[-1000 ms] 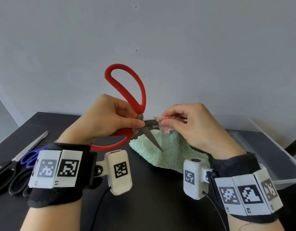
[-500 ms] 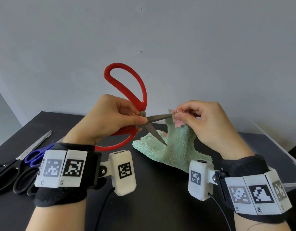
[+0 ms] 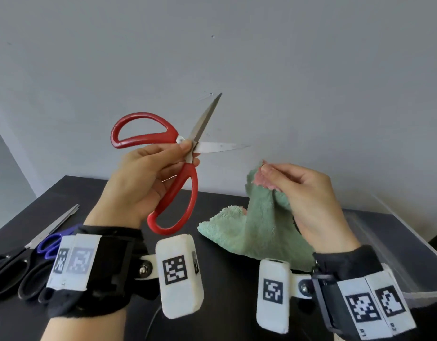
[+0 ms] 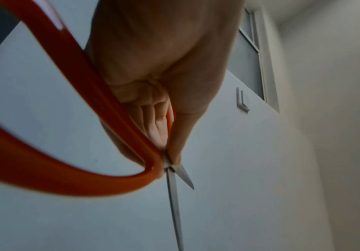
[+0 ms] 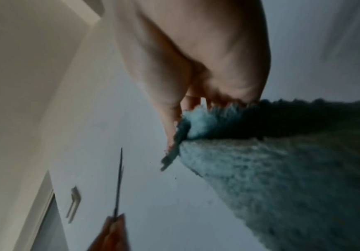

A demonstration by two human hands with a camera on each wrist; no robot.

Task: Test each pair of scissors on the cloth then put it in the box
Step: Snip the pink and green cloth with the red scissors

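**A:** From the head view, what worries you?

**B:** The left hand (image 3: 148,183) pinches the red-handled scissors (image 3: 178,168) near the pivot, not through the loops, with the blades spread wide and pointing up and toward the right hand (image 3: 308,200). I'd judge a grip that close to the steel could slip, or the open edges could nick a finger on the way to the cloth. The right hand pinches the top of the green cloth (image 3: 256,222), lifted so its lower part trails on the black table (image 3: 225,303); the blades are apart from it.

**A:** What else is around?

**B:** Blue-handled scissors (image 3: 49,243) and black-handled scissors (image 3: 13,271) lie at the left, partly behind the wrist band. The clear box (image 3: 394,244) sits at the right, past the right arm, so that arm stands between the scissors and the box.

**A:** Left wrist view?

**B:** Fingers curl onto the red handle at the pivot; the blades are parted, against a pale wall (image 4: 260,169).

**A:** Right wrist?

**B:** Blurred. The fingers (image 5: 170,118) pinch the cloth's frayed edge, and one thin blade stands near, not touching.
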